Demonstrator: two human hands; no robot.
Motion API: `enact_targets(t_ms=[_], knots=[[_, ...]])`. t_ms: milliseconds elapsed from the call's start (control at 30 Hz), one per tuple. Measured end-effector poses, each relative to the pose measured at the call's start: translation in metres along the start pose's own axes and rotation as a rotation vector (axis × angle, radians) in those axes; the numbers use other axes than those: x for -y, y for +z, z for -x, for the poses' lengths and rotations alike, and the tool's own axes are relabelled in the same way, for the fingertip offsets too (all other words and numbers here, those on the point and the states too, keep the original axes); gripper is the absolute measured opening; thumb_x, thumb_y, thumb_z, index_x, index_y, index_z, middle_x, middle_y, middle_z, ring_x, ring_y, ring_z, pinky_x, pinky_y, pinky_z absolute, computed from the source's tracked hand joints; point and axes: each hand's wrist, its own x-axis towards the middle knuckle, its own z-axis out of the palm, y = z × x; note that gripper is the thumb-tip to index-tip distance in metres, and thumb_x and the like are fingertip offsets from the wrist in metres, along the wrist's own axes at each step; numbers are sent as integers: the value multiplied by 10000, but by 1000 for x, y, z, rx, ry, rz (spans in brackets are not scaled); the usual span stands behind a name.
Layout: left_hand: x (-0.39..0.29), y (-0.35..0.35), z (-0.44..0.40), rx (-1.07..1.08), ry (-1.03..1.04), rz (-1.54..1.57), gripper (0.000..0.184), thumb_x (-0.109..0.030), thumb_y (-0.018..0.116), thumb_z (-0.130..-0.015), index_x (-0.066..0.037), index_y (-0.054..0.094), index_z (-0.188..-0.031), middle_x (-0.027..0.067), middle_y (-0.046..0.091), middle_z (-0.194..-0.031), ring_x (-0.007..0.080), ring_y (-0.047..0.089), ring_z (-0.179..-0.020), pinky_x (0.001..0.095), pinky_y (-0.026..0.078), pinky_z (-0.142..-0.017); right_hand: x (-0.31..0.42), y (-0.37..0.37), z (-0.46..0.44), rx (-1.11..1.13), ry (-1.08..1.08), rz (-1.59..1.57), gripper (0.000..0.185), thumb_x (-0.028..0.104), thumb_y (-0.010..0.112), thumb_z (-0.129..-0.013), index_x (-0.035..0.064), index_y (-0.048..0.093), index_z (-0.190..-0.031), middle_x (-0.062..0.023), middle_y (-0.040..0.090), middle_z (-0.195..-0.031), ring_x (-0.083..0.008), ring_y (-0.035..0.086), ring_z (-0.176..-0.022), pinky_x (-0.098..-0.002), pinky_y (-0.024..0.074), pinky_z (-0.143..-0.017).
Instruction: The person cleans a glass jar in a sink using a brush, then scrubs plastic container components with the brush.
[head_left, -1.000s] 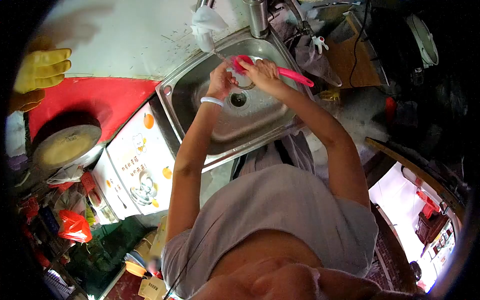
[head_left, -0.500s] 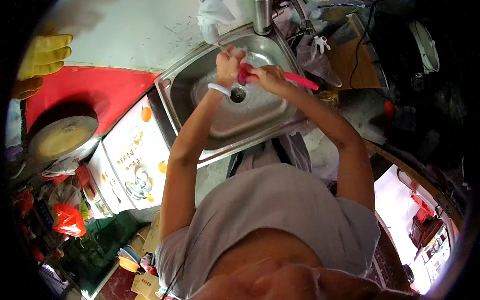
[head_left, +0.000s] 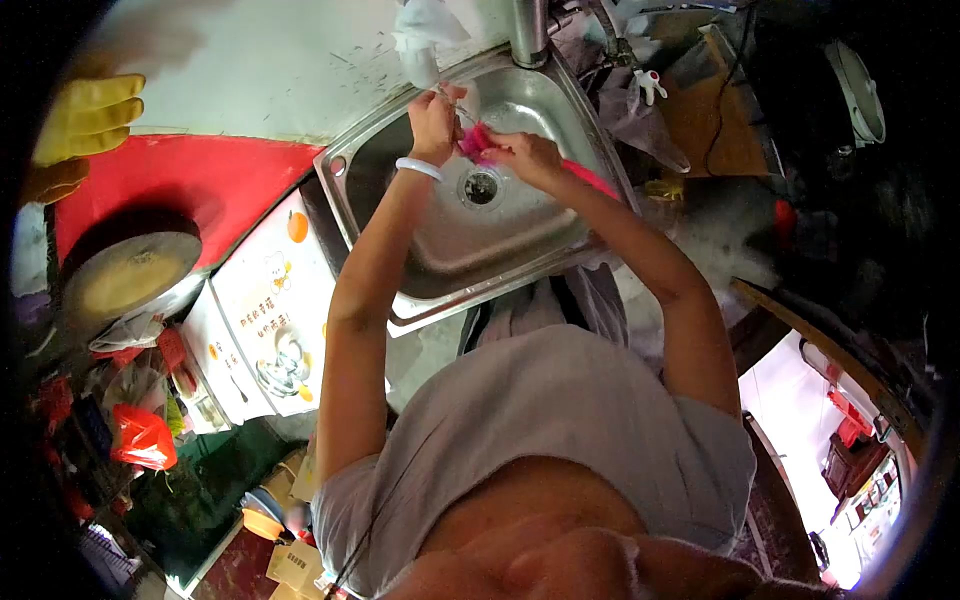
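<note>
Over the steel sink (head_left: pixel 470 265), my right hand (head_left: pixel 530 158) is closed on a pink brush (head_left: pixel 476 143). Its bristle head points toward my left hand, and part of its handle shows beyond my right wrist. My left hand (head_left: pixel 434 125), with a pale bangle at the wrist, has curled fingers near the bristles; what it holds, if anything, is too small to make out. A thin stream of water falls beside the bristles from the spout wrapped in white cloth (head_left: pixel 420 40). Below the hands lies the round drain (head_left: pixel 480 188).
Left of the sink are a white illustrated panel (head_left: pixel 265 310), a round pan (head_left: pixel 135 275) and yellow gloves (head_left: pixel 95 120). A metal cylinder (head_left: pixel 529 35) stands behind the sink. A plastic bag (head_left: pixel 640 125) hangs at its right.
My left hand has moved left and slightly down from the spout. The brush has shifted left, with its bristles now nearer the left hand's fingers and its handle mostly behind my right forearm.
</note>
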Motion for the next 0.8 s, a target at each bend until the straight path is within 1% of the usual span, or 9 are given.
enact_targets(t_ms=[100,200,233,300,400,633,700,767,800], knots=[[3,-3,-3,-52,-140,183,216,-161,504,-733,26,518,-843,49,390,-500,156,367,-368,288,279,-349,0,-14,-14,-95,-94,322,312,414,537,-738,210,578,-971,-98,608,-729,-289,590,-686,-398,437,-614],[3,-3,-6,-110,-105,175,201,-132,451,-742,27,512,-849,45,376,-488,153,344,-354,286,264,-340,6,-3,-5,-87,-87,152,350,437,543,-730,199,580,-983,-115,607,-736,-280,592,-696,-394,440,-618],[1,-3,-8,-143,-84,176,199,-117,424,-746,27,509,-853,43,369,-481,152,333,-348,285,256,-336,10,4,-1,6,16,-18,396,471,529,-732,205,570,-1023,-127,606,-748,-275,594,-710,-377,443,-642],[-5,-4,-7,-130,-99,206,185,-104,419,-737,23,502,-843,39,359,-463,146,315,-329,279,241,-321,16,13,3,-64,-13,-270,428,484,516,-739,216,546,-1071,-138,605,-773,-266,596,-711,-349,443,-643],[-5,-8,-13,-134,-40,329,165,-101,426,-726,10,495,-825,39,363,-456,143,318,-321,267,240,-311,29,-7,5,72,139,-265,439,468,524,-742,212,526,-1100,-136,604,-817,-246,593,-766,-319,432,-665],[11,-15,-23,-276,69,378,198,-104,434,-727,20,510,-862,41,402,-512,140,384,-392,260,318,-373,15,22,-7,-63,11,-606,449,477,526,-737,199,530,-1091,-142,602,-825,-249,591,-749,-306,421,-667],[15,-15,-25,-211,108,253,224,-100,426,-730,26,515,-892,49,434,-550,140,422,-436,260,340,-409,25,-3,2,17,87,-475,448,480,507,-749,227,504,-1118,-147,599,-836,-260,590,-761,-319,425,-675],[18,-13,-22,-176,64,245,214,-124,447,-753,29,517,-887,59,449,-562,161,443,-452,282,350,-412,15,-11,6,46,39,50,468,492,468,-765,252,450,-1166,-152,598,-822,-273,588,-753,-342,431,-681],[17,-10,-24,-181,-23,231,214,-148,464,-764,27,510,-877,63,449,-559,178,446,-456,299,357,-411,9,-14,9,71,73,59,504,506,444,-768,262,391,-1205,-157,592,-857,-287,576,-799,-363,429,-710]])
